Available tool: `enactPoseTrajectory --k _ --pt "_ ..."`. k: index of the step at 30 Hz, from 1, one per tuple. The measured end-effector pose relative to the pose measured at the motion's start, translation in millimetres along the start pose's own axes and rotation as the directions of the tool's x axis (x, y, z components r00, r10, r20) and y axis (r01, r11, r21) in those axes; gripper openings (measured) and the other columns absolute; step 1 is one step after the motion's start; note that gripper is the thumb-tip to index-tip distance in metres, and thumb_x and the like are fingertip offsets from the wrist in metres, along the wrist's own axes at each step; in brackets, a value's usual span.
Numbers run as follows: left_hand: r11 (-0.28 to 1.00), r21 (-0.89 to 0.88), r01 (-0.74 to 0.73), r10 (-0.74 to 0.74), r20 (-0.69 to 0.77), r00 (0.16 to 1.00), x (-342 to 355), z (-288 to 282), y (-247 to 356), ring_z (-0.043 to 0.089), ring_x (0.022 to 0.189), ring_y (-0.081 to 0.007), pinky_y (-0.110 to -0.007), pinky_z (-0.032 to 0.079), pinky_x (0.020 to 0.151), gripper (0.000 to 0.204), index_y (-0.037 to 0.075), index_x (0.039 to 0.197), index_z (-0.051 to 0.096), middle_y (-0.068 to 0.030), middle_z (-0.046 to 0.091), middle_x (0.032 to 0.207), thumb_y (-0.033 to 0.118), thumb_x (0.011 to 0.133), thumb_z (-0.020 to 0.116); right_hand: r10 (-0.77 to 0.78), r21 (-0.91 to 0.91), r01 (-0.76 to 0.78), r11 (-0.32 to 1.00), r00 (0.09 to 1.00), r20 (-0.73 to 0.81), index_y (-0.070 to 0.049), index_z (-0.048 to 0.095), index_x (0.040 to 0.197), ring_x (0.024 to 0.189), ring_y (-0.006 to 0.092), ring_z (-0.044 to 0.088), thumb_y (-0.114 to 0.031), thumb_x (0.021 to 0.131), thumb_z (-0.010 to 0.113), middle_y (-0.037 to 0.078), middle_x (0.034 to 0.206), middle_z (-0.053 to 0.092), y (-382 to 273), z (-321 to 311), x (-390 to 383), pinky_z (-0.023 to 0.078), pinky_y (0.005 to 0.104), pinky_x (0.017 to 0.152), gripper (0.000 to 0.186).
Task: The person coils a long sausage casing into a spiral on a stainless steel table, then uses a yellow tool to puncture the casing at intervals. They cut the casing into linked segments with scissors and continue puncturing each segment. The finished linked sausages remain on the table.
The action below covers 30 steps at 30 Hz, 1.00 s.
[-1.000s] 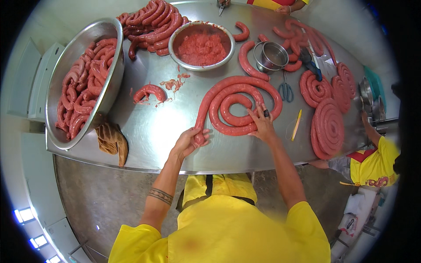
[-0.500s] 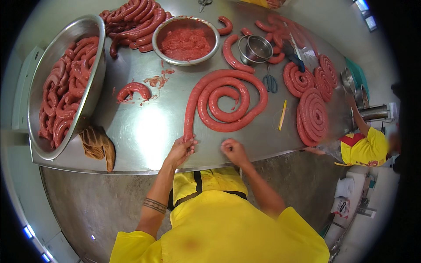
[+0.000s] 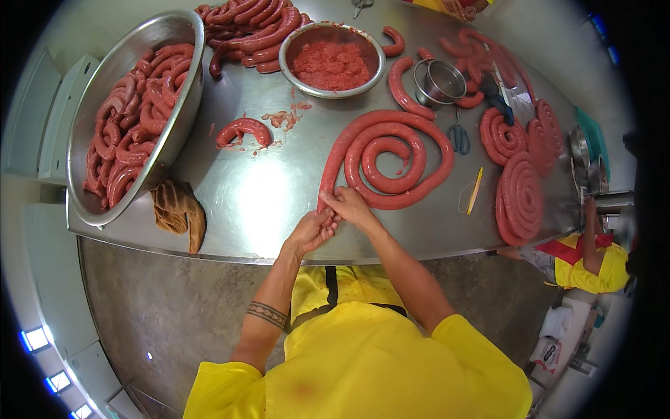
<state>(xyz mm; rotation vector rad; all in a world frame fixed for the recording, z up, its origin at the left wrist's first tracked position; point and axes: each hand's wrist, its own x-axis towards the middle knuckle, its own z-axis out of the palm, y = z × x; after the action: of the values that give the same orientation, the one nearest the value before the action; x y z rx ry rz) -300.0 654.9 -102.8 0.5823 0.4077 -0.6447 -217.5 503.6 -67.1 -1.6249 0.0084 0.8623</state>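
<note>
A long raw sausage (image 3: 338, 157) lies on the steel table in a loose spiral, its outer end running toward me. My left hand (image 3: 314, 229) is closed round that end near the table's front edge. My right hand (image 3: 350, 208) meets it from the right, thumb and fingers pinched on the sausage just above the left hand. The fingers hide the very tip. A short curved sausage piece (image 3: 244, 130) lies left of the spiral, beside smeared scraps of meat.
Left stands a large steel basin (image 3: 183, 115) of sausages, with a brown cloth (image 3: 183, 209) below it. A mince bowl (image 3: 332, 93), a steel pot (image 3: 443, 84), blue-handled scissors (image 3: 459, 138), a yellow stick (image 3: 476, 191) and coiled sausages (image 3: 520, 199) surround the spiral. Co-workers are at the far side and right.
My right hand has moved left from beside the spiral and now grips the sausage's end along with my left. The whole view has shifted, with the table appearing farther right.
</note>
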Motion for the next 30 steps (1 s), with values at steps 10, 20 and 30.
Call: enactPoseTrajectory --k 10,20,30 --pt "0.860 0.506 0.073 0.112 -0.325 0.939 -102.7 5.5 -22.9 0.064 0.070 -0.0154 -0.031 0.055 0.063 0.040 0.001 0.091 0.056 -0.0081 0.064 0.087 0.030 0.112 0.036 0.055 -0.303 -0.083 0.949 0.993 -0.101 0.001 0.061 0.091 0.065 0.0204 0.069 -0.030 0.091 0.072 0.014 0.074 0.068 -14.9 23.8 34.9 0.057 0.0363 0.063 0.033" --pt "0.037 0.772 -0.635 0.821 0.339 0.460 -38.7 169.1 189.9 0.058 0.077 -0.0154 -0.030 0.050 0.069 0.039 0.000 0.107 0.064 -0.0085 0.062 0.086 0.035 0.109 0.048 0.112 0.341 -0.200 0.918 0.959 0.260 -0.009 0.029 0.139 0.085 0.0209 0.066 -0.013 0.090 0.072 0.013 0.107 0.065 -5.1 17.8 -4.9 0.055 0.0366 0.076 0.066" --pt "0.082 0.729 0.679 0.903 -0.342 0.259 -150.6 -98.5 217.6 0.057 0.124 -0.0438 -0.048 0.049 0.103 0.093 -0.007 0.136 0.052 -0.0286 0.052 0.142 0.062 0.079 0.075 0.230 0.306 -0.295 0.905 0.946 0.231 -0.002 0.059 0.113 0.068 0.0118 0.059 -0.014 0.097 0.063 0.007 0.089 0.068 22.0 2.1 -24.3 0.046 0.0277 0.058 0.020"
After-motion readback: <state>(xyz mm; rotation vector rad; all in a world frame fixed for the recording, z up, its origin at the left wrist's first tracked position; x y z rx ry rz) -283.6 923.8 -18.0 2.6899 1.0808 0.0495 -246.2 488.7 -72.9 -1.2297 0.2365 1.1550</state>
